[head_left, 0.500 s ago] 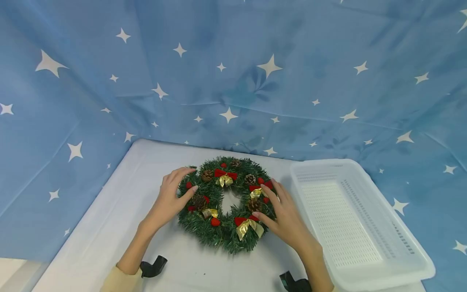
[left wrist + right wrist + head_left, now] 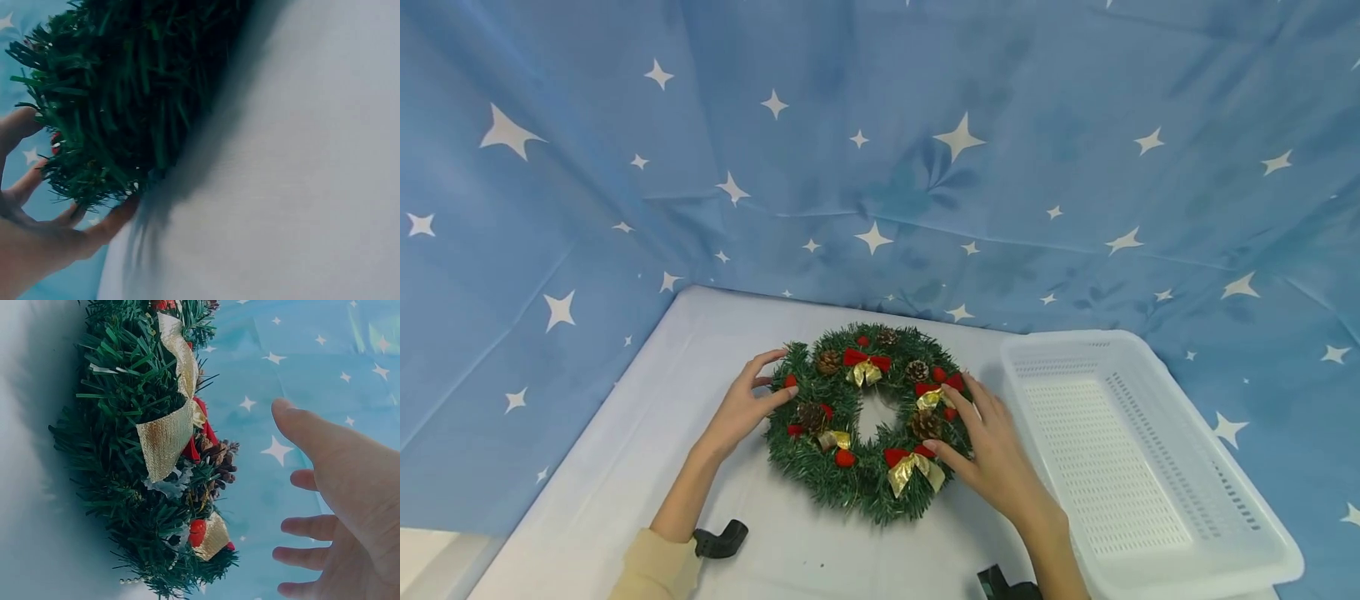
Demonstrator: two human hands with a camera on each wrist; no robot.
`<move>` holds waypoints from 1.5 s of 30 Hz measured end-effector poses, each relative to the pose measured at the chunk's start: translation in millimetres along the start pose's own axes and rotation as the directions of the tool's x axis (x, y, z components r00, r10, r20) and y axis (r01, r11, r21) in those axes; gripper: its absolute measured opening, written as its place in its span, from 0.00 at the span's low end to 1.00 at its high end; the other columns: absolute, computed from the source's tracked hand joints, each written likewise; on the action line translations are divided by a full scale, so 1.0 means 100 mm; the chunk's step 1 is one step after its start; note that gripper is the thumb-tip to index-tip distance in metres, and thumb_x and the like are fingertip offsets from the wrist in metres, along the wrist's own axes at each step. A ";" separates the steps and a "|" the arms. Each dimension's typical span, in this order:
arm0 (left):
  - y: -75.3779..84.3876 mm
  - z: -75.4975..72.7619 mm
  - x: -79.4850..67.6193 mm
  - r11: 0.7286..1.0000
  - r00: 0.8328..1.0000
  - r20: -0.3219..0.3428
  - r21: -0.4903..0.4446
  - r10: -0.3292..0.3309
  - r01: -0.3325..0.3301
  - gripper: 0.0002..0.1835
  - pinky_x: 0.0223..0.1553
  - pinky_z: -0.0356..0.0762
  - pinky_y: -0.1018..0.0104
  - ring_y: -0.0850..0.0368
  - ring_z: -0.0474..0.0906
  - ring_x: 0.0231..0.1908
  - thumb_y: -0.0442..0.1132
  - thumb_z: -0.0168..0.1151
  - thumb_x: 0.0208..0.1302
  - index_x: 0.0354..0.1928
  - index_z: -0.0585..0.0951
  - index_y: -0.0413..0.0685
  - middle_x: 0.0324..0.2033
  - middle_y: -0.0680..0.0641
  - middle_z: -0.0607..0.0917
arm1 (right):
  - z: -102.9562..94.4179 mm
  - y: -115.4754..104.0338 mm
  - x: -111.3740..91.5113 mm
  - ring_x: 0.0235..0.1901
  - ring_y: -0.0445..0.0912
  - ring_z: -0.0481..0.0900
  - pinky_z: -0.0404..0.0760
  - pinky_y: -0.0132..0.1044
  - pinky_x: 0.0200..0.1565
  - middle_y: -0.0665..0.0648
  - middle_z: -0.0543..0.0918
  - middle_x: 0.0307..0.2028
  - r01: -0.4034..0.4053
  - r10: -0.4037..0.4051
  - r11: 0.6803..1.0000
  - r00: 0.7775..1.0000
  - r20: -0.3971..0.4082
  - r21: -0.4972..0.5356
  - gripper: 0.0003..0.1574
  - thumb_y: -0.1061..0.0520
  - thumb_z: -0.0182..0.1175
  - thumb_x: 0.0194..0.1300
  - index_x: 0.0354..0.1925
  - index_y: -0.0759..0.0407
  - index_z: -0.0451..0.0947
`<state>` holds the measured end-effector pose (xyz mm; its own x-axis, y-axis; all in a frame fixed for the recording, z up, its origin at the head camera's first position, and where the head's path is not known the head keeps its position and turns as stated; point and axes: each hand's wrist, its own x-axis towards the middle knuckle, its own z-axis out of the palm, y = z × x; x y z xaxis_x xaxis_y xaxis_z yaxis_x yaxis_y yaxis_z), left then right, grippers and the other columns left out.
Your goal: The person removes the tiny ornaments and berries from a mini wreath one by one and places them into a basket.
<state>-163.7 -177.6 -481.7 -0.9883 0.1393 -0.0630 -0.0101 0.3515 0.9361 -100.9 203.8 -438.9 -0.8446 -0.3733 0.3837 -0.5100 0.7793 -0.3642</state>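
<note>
Wreath: lies on the white table; the wreath carries bows, pine cones and red berries.
Left hand: the left hand is at the wreath's left edge, fingers parted and fingertips against the greenery; whether they grip, I cannot quite tell, as foliage hides them.
Right hand: the right hand is spread at the wreath's right side, pinching nothing.
Basket: the white basket stands right of the wreath.
Backdrop: a starry blue cloth hangs behind the wreath.
</note>
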 end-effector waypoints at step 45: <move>-0.20 0.04 0.17 0.992 0.996 0.078 -0.112 -0.042 0.051 0.25 0.33 0.67 0.57 0.35 0.68 0.56 0.40 0.65 0.72 0.69 0.72 0.53 0.81 0.41 0.52 | 0.28 0.00 0.06 0.59 0.61 0.80 0.82 0.54 0.54 0.66 0.82 0.59 -0.011 0.012 0.999 1.000 -0.008 0.050 0.33 0.58 0.76 0.59 0.61 0.65 0.80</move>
<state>-179.3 -178.6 -503.2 -0.9721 0.1958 -0.1291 -0.0773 0.2523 0.9646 -110.2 187.3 -460.0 -0.8492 -0.3604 0.3860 -0.5080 0.7571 -0.4108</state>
